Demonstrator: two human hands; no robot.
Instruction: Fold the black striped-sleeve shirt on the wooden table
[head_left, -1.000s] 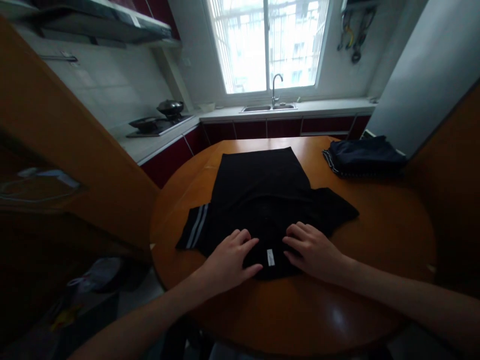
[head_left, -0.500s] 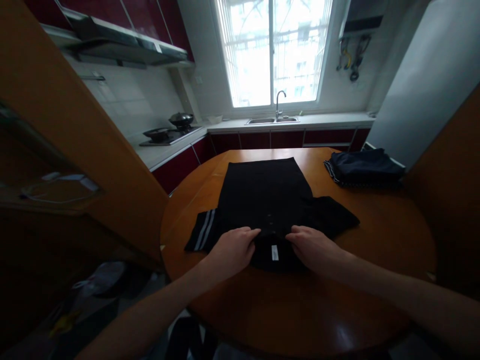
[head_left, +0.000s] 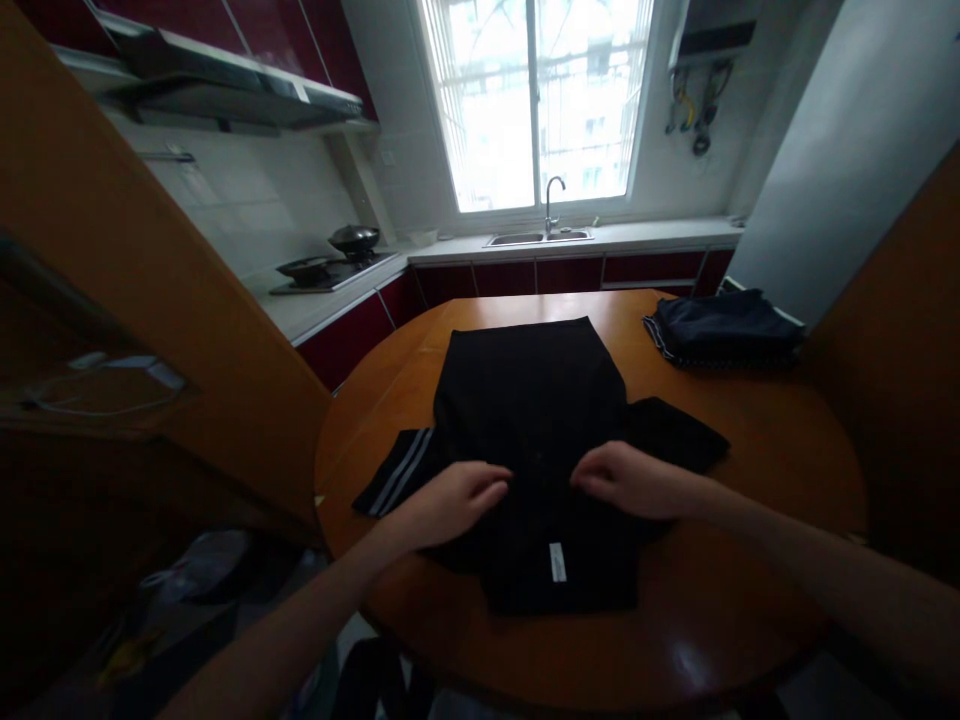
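A black short-sleeved shirt (head_left: pixel 529 380) lies spread on the wooden table, its hem at the far side and its neck toward me. A white label (head_left: pixel 557 562) shows inside the neck part. My left hand (head_left: pixel 461 495) is at the upper chest, thumb and fingers drawn together on the dark cloth. Across from it, my right hand (head_left: pixel 622 478) has its fingers curled and pinched at the fabric. The fingertips are hard to make out against the black. Two pale stripes mark the left sleeve (head_left: pixel 401 470); the other sleeve (head_left: pixel 679 432) points right.
A stack of folded dark clothes (head_left: pixel 724 328) sits at the table's right rear. The round-edged wooden table (head_left: pixel 780 470) fills the middle. Beyond it are a counter with a sink (head_left: pixel 517 239), and a stove with pans (head_left: pixel 330 272) at left.
The shirt's neck part and label have come nearer to me and lie flatter. My hands are now over the chest cloth, fingers less firmly at the collar edge. The camera has shifted slightly.
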